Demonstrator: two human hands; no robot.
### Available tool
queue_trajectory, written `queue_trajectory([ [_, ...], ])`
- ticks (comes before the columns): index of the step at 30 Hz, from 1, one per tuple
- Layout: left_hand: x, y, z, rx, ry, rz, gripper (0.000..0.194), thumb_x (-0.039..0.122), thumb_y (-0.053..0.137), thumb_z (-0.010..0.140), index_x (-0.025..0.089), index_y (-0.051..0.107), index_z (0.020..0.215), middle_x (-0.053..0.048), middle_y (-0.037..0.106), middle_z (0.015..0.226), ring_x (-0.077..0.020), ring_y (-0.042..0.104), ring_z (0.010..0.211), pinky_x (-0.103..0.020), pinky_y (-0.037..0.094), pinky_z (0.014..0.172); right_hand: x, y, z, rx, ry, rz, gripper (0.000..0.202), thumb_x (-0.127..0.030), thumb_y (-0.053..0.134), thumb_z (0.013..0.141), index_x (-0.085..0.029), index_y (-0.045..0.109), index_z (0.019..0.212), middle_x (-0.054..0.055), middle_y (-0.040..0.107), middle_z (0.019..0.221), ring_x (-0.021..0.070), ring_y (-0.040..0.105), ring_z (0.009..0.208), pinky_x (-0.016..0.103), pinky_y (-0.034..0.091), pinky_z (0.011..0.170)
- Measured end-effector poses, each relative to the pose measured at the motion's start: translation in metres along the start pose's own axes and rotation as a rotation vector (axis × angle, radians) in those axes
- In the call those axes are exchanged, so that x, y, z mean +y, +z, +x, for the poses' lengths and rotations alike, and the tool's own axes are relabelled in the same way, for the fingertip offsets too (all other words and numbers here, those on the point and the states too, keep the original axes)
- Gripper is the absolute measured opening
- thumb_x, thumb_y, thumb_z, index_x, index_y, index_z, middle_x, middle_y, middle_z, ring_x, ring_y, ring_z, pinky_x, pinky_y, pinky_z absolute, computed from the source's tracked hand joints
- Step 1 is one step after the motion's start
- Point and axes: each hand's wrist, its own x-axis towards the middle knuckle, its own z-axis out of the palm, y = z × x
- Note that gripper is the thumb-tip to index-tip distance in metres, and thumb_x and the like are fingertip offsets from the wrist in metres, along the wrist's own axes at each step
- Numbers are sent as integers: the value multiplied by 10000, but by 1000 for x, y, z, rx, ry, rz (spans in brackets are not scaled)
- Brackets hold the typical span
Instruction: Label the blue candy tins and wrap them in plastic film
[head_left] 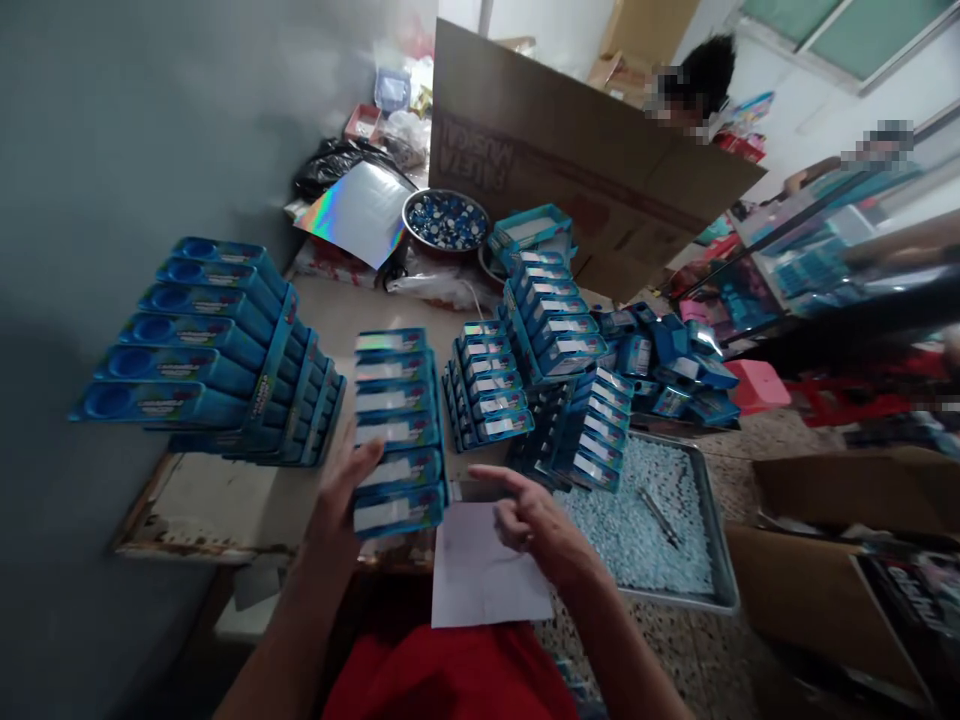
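Observation:
My left hand (pixel 341 490) grips the left side of a blue display tray of small boxes (pixel 397 425), its thumb over the front. Several boxes stand in a row there, each with a pale strip on its face. Just right of this tray is my right hand (pixel 532 515), index finger stretched toward it and the other fingers curled. No object shows in that hand. It hovers over a white sheet (pixel 480 575) near my lap. To the left rises a stack of blue trays (pixel 225 350) whose boxes show round blue recesses.
More filled trays (pixel 491 385) stand on the table beyond my hands. Right of them are a metal tray of pale blue beads (pixel 637 520) and a pile of blue packs (pixel 675 370). A bowl (pixel 446 220) and a large cardboard panel (pixel 562 150) are behind. A person stands beyond the panel.

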Motion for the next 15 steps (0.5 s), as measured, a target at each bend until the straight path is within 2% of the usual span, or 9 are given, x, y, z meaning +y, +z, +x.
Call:
queue_trajectory([
  [2,17,43,14,-115,101,-28,406,455,824,761,214,735,1075,-99,729,1184,-346,614,1281,-421,553,1034,-4,-21,-26,60,-42,-3,727,-679,659,893,-141,618,1380,-87,309,609,79,205,558,209,185,504],
  [4,26,88,26,-185,161,-64,503,427,831,757,235,696,1202,-101,701,1255,-340,599,1308,-436,541,1049,2,-34,-41,127,-14,37,658,-634,680,903,-144,632,1338,-88,309,600,78,203,550,209,181,494],
  [6,26,129,36,-214,120,-135,622,436,796,790,251,607,1353,-107,692,1270,-326,645,1239,-451,561,1010,13,-38,-49,174,46,105,598,-606,707,893,-150,656,1276,-93,290,597,79,202,545,196,227,476],
  [8,19,160,44,-223,44,-184,716,462,762,817,260,509,1455,-112,695,1255,-309,692,1138,-463,579,968,20,-38,-53,207,98,153,569,-586,755,856,-157,679,1222,-90,285,612,84,221,556,192,314,465],
  [11,4,184,56,-191,37,-114,798,484,781,804,275,451,1500,-111,691,1259,-301,698,1097,-468,573,974,18,-39,-58,220,126,183,562,-566,799,816,-171,693,1202,-79,300,642,94,256,584,214,427,480],
  [13,-4,185,64,-169,88,-12,787,507,785,805,287,469,1492,-109,692,1266,-310,681,1133,-470,551,1007,12,-43,-62,207,129,180,565,-570,803,807,-180,696,1201,-77,304,647,97,264,590,226,448,483],
  [15,-6,178,71,-171,149,98,731,553,752,831,299,508,1472,-111,694,1275,-326,655,1185,-482,516,1047,5,-48,-65,192,137,148,581,-578,801,802,-192,690,1222,-71,327,654,101,281,596,227,434,484],
])
